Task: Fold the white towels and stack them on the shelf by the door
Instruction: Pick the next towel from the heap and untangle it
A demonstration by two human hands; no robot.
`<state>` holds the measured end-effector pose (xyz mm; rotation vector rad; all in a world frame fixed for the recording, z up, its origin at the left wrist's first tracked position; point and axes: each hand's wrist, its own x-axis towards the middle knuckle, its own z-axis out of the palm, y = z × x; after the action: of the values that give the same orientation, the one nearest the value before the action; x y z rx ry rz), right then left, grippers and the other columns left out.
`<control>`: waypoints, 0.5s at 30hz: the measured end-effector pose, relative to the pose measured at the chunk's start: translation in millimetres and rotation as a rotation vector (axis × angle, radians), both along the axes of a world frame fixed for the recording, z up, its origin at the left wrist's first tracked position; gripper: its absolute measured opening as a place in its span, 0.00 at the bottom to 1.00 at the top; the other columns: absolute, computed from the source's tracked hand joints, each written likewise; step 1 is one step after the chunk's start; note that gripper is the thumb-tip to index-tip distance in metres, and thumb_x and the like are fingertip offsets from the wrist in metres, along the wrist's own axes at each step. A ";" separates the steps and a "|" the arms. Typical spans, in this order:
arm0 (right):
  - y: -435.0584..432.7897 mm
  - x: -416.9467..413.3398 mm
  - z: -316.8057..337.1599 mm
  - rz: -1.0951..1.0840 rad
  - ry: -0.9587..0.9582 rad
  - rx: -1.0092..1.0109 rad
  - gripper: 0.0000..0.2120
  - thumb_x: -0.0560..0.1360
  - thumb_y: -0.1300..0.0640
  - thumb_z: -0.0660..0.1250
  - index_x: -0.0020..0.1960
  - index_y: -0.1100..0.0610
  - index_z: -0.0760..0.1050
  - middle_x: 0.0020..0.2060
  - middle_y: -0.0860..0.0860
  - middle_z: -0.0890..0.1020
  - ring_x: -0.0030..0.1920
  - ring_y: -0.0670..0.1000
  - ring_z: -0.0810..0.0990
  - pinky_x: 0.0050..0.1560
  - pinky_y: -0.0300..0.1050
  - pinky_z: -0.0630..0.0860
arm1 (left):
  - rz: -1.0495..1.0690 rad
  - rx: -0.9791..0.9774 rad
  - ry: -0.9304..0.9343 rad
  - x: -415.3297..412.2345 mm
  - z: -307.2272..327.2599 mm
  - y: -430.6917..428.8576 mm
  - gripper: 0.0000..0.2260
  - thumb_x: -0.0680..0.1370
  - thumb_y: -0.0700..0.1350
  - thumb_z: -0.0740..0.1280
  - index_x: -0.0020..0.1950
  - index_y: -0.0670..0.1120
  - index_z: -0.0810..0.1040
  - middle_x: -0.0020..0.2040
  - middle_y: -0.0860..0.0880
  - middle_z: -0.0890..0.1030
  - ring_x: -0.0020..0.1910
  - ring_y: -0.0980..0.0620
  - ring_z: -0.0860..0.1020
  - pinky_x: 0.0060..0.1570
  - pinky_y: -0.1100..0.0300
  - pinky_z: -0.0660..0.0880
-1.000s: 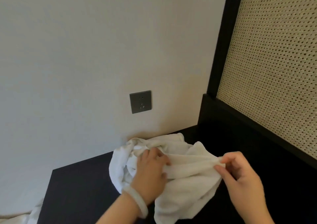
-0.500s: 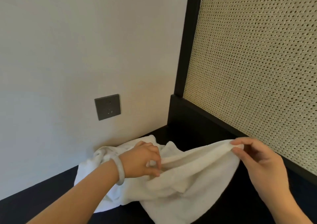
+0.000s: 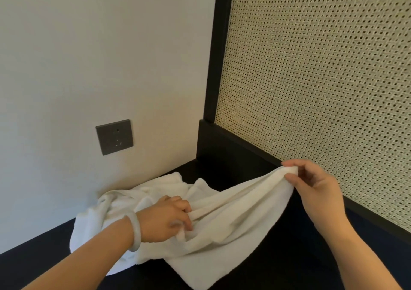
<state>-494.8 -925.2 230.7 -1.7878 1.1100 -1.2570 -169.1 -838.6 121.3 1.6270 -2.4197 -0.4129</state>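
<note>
Head view: white towel (image 3: 222,223) lying crumpled on dark surface (image 3: 289,256), sagging soft, light; corners judged best hold. Left hand (image 3: 165,219) gripping bunched middle; right hand (image 3: 311,187) pinching lifted edge.

Both hands (image 3: 165,219) (image 3: 315,192) pinch a white towel (image 3: 233,223) on the dark top (image 3: 278,265).
</note>
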 end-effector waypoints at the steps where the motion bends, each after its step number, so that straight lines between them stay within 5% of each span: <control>1: -1.7 -1.0 -1.2 -0.009 0.000 0.009 0.15 0.76 0.68 0.68 0.48 0.47 0.81 0.43 0.42 0.82 0.45 0.41 0.79 0.48 0.39 0.74 | -0.005 -0.007 -0.060 4.1 -1.2 0.7 0.17 0.76 0.40 0.62 0.60 0.56 0.80 0.62 0.58 0.70 0.59 0.60 0.64 0.63 0.68 0.54; 3: -4.2 -2.4 -3.0 -0.022 0.010 0.017 0.14 0.76 0.67 0.68 0.47 0.48 0.81 0.42 0.44 0.82 0.45 0.43 0.80 0.47 0.39 0.74 | -0.007 0.007 -0.163 12.0 -4.9 1.6 0.21 0.73 0.38 0.61 0.61 0.57 0.78 0.64 0.59 0.69 0.62 0.59 0.65 0.66 0.64 0.53; 6: -5.2 -3.0 -4.1 -0.025 0.034 0.024 0.13 0.76 0.68 0.68 0.46 0.49 0.80 0.40 0.43 0.81 0.42 0.41 0.79 0.46 0.38 0.73 | 0.007 -0.002 -0.197 15.2 -8.6 1.3 0.12 0.77 0.54 0.64 0.59 0.59 0.79 0.64 0.60 0.69 0.63 0.61 0.62 0.66 0.63 0.52; 9: -6.2 -4.2 -3.8 -0.016 0.059 0.040 0.13 0.75 0.68 0.69 0.46 0.49 0.80 0.40 0.45 0.81 0.41 0.39 0.79 0.45 0.35 0.73 | 0.020 -0.035 -0.195 13.4 -13.2 -2.1 0.23 0.76 0.67 0.55 0.53 0.55 0.82 0.58 0.58 0.74 0.58 0.59 0.67 0.62 0.62 0.57; 15: -9.3 -12.6 -0.2 0.026 0.132 0.051 0.11 0.74 0.70 0.70 0.41 0.55 0.79 0.37 0.46 0.81 0.40 0.43 0.79 0.44 0.38 0.75 | 0.189 -0.362 -0.049 44.7 -12.4 -5.9 0.27 0.79 0.69 0.47 0.35 0.53 0.74 0.38 0.57 0.74 0.38 0.55 0.74 0.41 0.58 0.73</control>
<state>-507.4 -934.5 230.5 -1.8629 1.1772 -1.0990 -124.4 -844.5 108.9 1.6895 -2.1843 0.0927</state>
